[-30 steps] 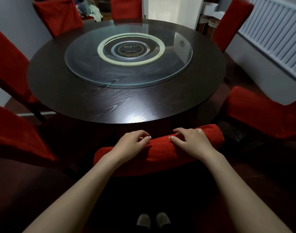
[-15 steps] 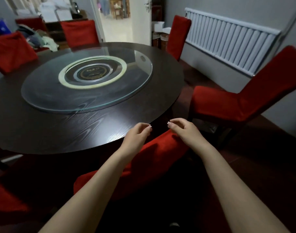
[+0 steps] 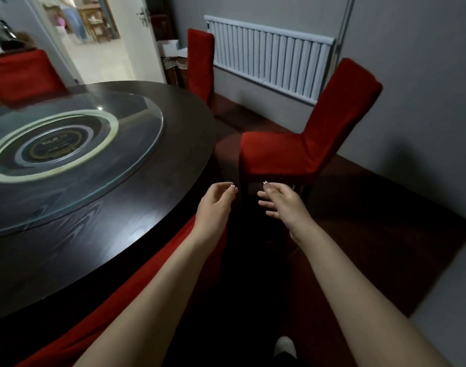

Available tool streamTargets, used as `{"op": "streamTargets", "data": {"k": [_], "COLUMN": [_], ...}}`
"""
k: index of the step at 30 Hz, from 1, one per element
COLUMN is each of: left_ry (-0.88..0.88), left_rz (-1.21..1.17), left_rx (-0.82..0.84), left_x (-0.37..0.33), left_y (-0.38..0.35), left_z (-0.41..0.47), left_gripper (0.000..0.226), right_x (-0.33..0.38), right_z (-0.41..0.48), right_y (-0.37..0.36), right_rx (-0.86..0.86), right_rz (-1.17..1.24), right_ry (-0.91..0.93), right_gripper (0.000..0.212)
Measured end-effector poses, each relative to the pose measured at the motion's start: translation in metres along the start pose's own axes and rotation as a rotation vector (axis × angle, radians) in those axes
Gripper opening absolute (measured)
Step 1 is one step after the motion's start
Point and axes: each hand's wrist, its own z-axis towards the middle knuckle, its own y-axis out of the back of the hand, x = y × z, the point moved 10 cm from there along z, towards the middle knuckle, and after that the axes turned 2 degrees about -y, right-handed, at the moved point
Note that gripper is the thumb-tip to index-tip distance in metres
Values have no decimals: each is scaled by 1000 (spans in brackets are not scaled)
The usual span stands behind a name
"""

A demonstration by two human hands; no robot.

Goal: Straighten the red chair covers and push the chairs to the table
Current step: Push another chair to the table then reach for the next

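Red-covered chair [image 3: 300, 152] stands ahead of us, set apart from the round dark table [image 3: 120, 221].
Our left hand [image 3: 214, 205] and right hand [image 3: 282, 202] hover side by side before its seat, fingers loosely curled, gripping nothing and touching nothing. Another red chair back [image 3: 157, 276] shows beneath our left forearm, close against the table's rim. A white radiator [image 3: 269, 59] lines the wall behind.

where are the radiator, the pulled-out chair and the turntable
radiator [image 3: 269, 56]: head view, middle fins
pulled-out chair [image 3: 274, 152]: head view, seat
turntable [image 3: 136, 133]: head view, glass near right rim
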Motion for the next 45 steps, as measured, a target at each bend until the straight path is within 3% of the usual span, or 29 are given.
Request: {"op": "streamTargets", "data": {"k": [15,23,31,35,45], "left_ry": [6,16,29,37,86], "left_rz": [-88,-92,-153,-166,-199], "left_rx": [246,402,516,524,541], "left_x": [-29,-44,-65,-69,-77], "left_y": [-257,-376,-501,-545,-648], "left_z": [93,124,193,243,348], "left_gripper": [13,20,15,8,16], "right_x": [0,-8,-9,-11,0], "right_z": [73,92,154,203,311], "right_y": [240,340,459,499,585], "right_rx": [-241,-434,-652,-675,-714], "right_rz": [27,107,145,162,200], "right_ry": [2,-23,-50,-95,-106], "right_gripper": [15,10,20,20,20]}}
